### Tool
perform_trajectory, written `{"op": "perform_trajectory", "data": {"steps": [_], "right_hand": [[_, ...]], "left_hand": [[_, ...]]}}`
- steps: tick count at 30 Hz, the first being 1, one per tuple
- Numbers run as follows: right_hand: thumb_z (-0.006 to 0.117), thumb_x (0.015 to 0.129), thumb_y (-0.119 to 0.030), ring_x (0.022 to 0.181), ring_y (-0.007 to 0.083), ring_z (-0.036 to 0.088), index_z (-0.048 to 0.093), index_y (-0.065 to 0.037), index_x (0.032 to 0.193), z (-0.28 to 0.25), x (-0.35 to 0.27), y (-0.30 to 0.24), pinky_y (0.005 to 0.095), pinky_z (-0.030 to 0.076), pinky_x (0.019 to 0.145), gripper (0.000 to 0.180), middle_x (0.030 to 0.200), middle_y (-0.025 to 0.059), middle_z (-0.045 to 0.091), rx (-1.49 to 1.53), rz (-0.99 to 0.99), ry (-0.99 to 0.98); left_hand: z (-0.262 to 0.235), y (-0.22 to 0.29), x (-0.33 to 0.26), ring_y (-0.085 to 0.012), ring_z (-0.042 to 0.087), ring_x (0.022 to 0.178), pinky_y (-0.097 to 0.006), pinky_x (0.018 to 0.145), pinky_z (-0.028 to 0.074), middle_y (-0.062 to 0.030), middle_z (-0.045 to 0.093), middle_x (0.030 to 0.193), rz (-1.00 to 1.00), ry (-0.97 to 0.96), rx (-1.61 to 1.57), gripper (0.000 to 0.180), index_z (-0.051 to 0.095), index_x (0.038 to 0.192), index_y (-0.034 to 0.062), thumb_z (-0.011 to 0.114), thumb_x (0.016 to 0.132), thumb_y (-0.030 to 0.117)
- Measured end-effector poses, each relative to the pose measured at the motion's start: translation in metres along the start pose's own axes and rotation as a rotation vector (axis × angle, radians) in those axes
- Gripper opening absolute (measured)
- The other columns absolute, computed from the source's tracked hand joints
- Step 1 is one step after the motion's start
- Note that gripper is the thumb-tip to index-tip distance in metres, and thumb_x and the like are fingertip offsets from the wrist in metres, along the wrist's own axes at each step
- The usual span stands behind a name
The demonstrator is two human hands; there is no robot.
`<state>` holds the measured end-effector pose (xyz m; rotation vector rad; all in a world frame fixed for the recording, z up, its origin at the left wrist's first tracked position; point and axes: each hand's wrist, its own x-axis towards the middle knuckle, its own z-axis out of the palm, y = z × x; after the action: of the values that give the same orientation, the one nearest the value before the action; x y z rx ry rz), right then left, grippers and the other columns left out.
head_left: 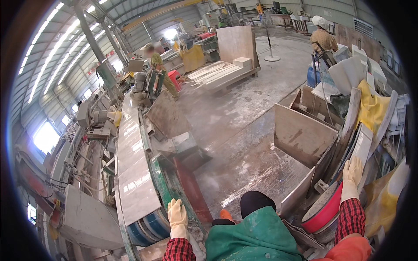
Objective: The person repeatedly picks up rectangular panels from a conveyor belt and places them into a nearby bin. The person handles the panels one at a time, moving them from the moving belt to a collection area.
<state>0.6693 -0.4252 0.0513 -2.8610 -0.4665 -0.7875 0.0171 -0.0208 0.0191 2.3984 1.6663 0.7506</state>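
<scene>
My left hand [177, 219], in a cream rubber glove, has its fingers stretched out and nothing in them. It is beside the front end of a long line of glossy, pale stone slabs [137, 191], next to the machine's green side panel [162, 180]. Blue-and-white ringed rollers [150, 228] show under the slab end. My right hand [352, 177], gloved alike, is held out flat with the fingers up. Behind it are long pale strips [362, 143], and just below it stands a round red-sided drum [324, 216]. Whether either hand touches these things I cannot tell.
Upright boards [302, 135] form a bin at right, near a yellow cloth [373, 106]. Wet concrete floor [244, 156] lies ahead, with a pallet of pale strips [220, 74] beyond. One person [157, 65] stands by the machine; another [323, 37] is at far right.
</scene>
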Motion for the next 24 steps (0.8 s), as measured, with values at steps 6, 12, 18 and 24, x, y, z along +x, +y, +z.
{"op": "perform_trajectory", "data": {"steps": [6, 12, 18, 24], "right_hand": [[0.056, 0.098, -0.029, 0.124, 0.0394, 0.053, 0.059, -0.001, 0.131, -0.016, -0.004, -0.011, 0.0487, 0.041, 0.109, 0.044, 0.131, 0.0202, 0.060, 0.041, -0.020, -0.043], [0.058, 0.096, -0.027, 0.122, 0.0386, 0.053, 0.059, -0.001, 0.126, -0.015, -0.010, -0.012, 0.0481, 0.041, 0.108, 0.040, 0.129, 0.0189, 0.060, 0.063, -0.017, -0.014], [0.058, 0.096, -0.028, 0.125, 0.0411, 0.053, 0.059, 0.000, 0.130, 0.011, -0.016, 0.003, 0.0498, 0.039, 0.111, 0.044, 0.135, 0.0223, 0.059, 0.023, -0.033, 0.083], [0.059, 0.096, -0.028, 0.124, 0.0416, 0.053, 0.060, 0.000, 0.128, 0.001, -0.022, -0.001, 0.0507, 0.039, 0.111, 0.043, 0.131, 0.0220, 0.060, 0.045, -0.045, 0.084]], "left_hand": [[0.000, -0.005, -0.002, -0.0417, 0.058, 0.119, -0.048, 0.105, 0.045, -0.0228, 0.068, 0.123, -0.003, 0.007, 0.023, 0.028, 0.069, 0.115, 0.0057, 0.068, 0.087, 0.010], [-0.004, 0.005, 0.001, -0.0411, 0.059, 0.117, -0.047, 0.103, 0.046, -0.0212, 0.068, 0.120, -0.025, -0.003, -0.003, 0.023, 0.069, 0.108, 0.0069, 0.068, 0.086, 0.010], [-0.001, 0.006, 0.001, -0.0397, 0.061, 0.104, -0.047, 0.095, 0.048, -0.0181, 0.069, 0.106, 0.034, 0.100, -0.006, 0.018, 0.069, 0.101, 0.0073, 0.068, 0.083, 0.009], [0.003, 0.005, 0.001, -0.0393, 0.061, 0.102, -0.046, 0.093, 0.049, -0.0177, 0.068, 0.103, 0.057, 0.139, 0.005, 0.016, 0.069, 0.099, 0.0083, 0.068, 0.083, 0.009]]}}
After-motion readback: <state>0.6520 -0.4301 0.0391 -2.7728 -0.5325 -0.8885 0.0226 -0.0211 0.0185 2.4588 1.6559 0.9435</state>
